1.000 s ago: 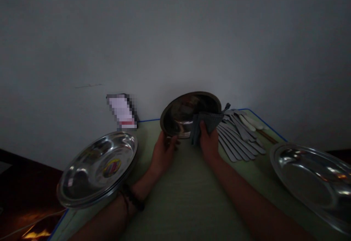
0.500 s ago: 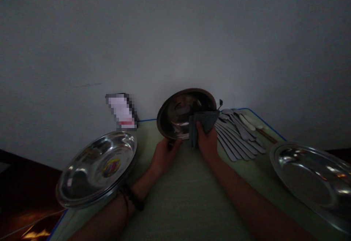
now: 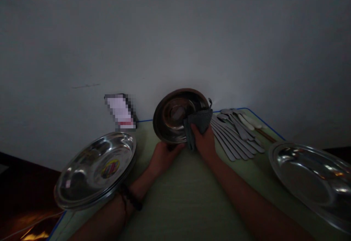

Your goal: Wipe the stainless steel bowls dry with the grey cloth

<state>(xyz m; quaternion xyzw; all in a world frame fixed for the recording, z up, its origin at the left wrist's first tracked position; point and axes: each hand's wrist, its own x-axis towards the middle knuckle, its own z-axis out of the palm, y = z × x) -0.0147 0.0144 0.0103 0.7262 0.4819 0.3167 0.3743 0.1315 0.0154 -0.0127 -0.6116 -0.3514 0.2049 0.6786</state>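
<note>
A shiny metal bowl [image 3: 171, 118] is tilted up with its inside facing me, near the back edge of the table. My left hand [image 3: 162, 157] grips its lower rim, thumb along the front and the other fingers hidden behind or below. A folded dark grey cloth [image 3: 200, 120] is bunched in my right hand [image 3: 204, 140], which presses it against the bowl's right side. A small dark loop sticks up from the cloth's top corner.
Stacked metal basins [image 3: 93, 175] stand at the left, the top one with a yellow and red sticker. Several spoons [image 3: 233, 142], white-handled pieces [image 3: 248, 122] and brown chopsticks [image 3: 265, 135] lie right. Another metal basin [image 3: 307, 182] sits far right. A blurred phone [image 3: 120, 111] leans on the wall.
The bowl has shifted slightly left and turned a little more toward me. My right hand and the cloth have moved slightly left and down along with it.
</note>
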